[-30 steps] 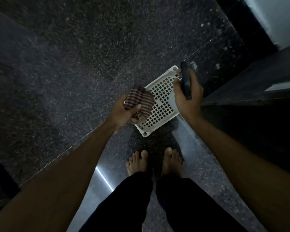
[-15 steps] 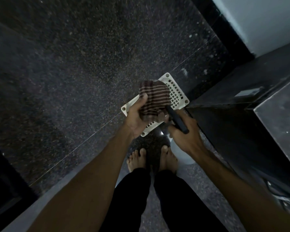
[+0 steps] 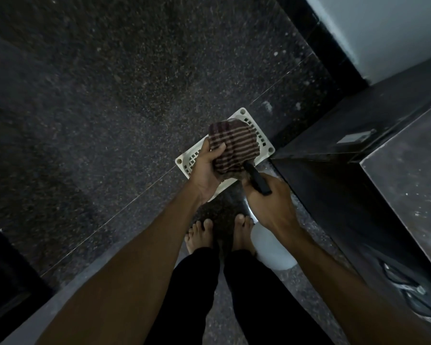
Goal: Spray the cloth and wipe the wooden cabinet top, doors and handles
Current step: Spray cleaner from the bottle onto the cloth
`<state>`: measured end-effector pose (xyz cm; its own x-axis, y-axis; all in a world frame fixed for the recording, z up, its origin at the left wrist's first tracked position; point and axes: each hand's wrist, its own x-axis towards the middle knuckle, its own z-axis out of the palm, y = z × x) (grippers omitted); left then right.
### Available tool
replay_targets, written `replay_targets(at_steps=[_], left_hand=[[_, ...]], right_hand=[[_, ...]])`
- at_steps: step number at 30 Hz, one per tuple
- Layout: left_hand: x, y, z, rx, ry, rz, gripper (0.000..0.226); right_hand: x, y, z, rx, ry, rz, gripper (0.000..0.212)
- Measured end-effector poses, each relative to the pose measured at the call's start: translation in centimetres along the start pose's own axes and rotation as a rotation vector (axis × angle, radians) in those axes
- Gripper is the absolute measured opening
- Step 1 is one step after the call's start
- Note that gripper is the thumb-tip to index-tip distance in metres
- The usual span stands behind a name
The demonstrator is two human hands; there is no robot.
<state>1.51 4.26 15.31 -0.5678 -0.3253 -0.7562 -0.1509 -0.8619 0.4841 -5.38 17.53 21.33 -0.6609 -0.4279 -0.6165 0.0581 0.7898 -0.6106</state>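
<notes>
My left hand (image 3: pixel 204 168) grips a bunched brown cloth with pale stripes (image 3: pixel 233 145), held in front of me above the floor. My right hand (image 3: pixel 269 202) grips a spray bottle; its black nozzle head (image 3: pixel 256 179) points at the cloth from close by, almost touching it. The bottle's pale body (image 3: pixel 271 247) hangs below my right wrist. The dark cabinet (image 3: pixel 403 165) stands at my right, its speckled top in view and metal handles (image 3: pixel 406 290) on its front.
A white perforated plastic tray (image 3: pixel 261 140) lies on the dark speckled stone floor (image 3: pixel 110 120) under my hands, against the cabinet's corner. My bare feet (image 3: pixel 202 235) stand just behind it. A pale wall (image 3: pixel 383 28) rises at the top right.
My right hand swung the sprayer from beside the tray down and in toward the cloth. My left hand raised the cloth toward the nozzle. The view shifted right, showing more cabinet.
</notes>
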Motion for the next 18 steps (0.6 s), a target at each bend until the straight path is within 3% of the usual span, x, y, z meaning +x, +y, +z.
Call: replay_targets(at_steps=[5,13,18], left_hand=[[-0.5,0.3,0.4,0.053,0.047,0.003,0.042],[-1.1,0.7,0.5,0.018,0.08,0.007,0.041],[-1.0,0.5,0.0,0.013,0.093,0.001,0.035]], right_hand=[[-0.8,-0.6,-0.1,-0.037,-0.001,-0.039,0.034],[-0.4,-0.5,-0.1,0.069,0.071,0.082,0.052],[-0.5,-0.6,0.0,0.05,0.051,0.0,0.035]])
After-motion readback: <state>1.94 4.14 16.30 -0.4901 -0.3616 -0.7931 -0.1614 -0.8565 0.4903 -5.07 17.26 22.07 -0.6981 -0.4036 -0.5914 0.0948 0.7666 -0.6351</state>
